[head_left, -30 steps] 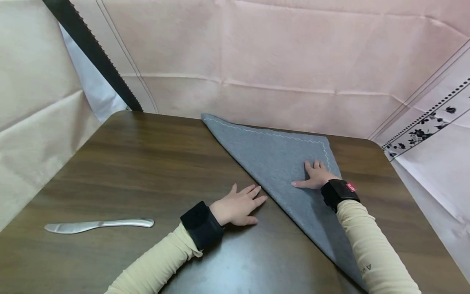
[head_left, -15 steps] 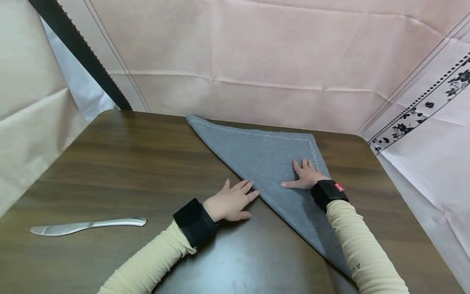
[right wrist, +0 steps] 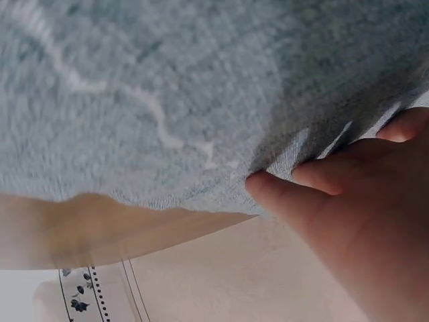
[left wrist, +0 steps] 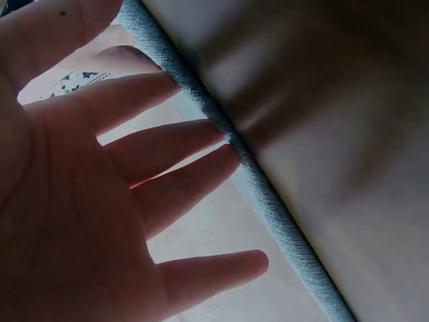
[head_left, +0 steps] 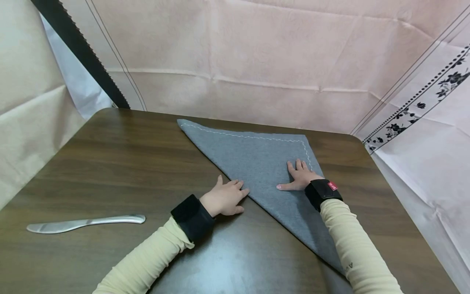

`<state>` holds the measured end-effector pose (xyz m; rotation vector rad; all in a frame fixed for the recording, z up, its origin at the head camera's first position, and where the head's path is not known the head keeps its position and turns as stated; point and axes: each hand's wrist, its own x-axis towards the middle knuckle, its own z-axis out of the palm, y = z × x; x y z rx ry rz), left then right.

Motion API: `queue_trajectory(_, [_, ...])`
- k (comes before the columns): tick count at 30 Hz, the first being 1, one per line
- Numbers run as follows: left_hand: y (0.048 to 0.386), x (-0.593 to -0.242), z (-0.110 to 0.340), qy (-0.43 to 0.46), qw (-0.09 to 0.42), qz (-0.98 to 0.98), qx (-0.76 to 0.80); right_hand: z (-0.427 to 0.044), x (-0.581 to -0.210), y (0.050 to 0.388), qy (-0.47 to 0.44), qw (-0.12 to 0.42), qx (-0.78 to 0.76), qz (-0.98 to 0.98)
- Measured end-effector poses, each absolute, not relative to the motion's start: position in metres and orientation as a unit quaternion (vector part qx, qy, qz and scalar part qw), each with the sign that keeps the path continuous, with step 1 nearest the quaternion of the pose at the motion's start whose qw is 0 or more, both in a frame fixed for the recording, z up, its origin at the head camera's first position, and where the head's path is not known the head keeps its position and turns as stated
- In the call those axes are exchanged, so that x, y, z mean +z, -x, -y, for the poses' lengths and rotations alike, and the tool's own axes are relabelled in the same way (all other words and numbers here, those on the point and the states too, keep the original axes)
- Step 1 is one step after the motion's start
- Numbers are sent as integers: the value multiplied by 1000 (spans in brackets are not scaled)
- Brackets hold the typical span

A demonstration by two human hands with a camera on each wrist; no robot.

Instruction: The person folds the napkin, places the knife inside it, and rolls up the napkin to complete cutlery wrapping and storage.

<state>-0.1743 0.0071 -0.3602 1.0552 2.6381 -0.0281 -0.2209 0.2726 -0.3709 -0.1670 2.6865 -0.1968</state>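
Observation:
A grey-blue cloth (head_left: 257, 163), folded into a triangle with white stitching along two edges, lies on the table. My right hand (head_left: 302, 177) rests on it with spread fingers, near the stitched right corner. At the long folded edge, my left hand (head_left: 225, 198) touches the cloth with its fingertips, fingers extended. In the left wrist view the fingers of the left hand (left wrist: 134, 181) meet the rolled fold of the cloth (left wrist: 268, 204). The right wrist view has the fingertips of the right hand (right wrist: 355, 194) against the cloth (right wrist: 167, 80).
A silver table knife (head_left: 86, 223) lies on the left of the brown wooden table (head_left: 147, 163), handle to the right. Pinkish sheeting (head_left: 257, 49) hangs behind the far edge, and white sheeting with black flowers (head_left: 407, 118) hangs at the right.
The head view has shifted, so the table, knife and cloth appear further left. Both hands remain at the cloth, still spread, with little other visible movement.

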Motion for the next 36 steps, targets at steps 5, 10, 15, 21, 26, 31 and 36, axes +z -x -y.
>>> queue_trajectory(5, [173, -362, -6, -364, 148, -920, -6, -270, -371, 223, 51, 236, -77, -967])
queue_trajectory(10, [172, -362, -5, -370, 153, -916, -4, -266, -368, 224, 55, 239, -74, -967])
queue_trajectory(15, [165, -361, -9, -397, 122, -909, -18, -269, -368, 227, 64, 233, -62, -968])
queue_trajectory(21, [155, -361, -14, -421, 80, -903, -38, -263, -361, 230, 59, 225, -41, -972])
queue_trajectory(26, [148, -361, -18, -432, 54, -898, -53, -263, -365, 236, 71, 209, -14, -975])
queue_trajectory(31, [142, -360, -22, -441, 47, -894, -69, -251, -356, 237, 88, 196, 14, -976])
queue_trajectory(36, [134, -360, -27, -449, 29, -889, -81, -240, -348, 239, 104, 197, 40, -974])
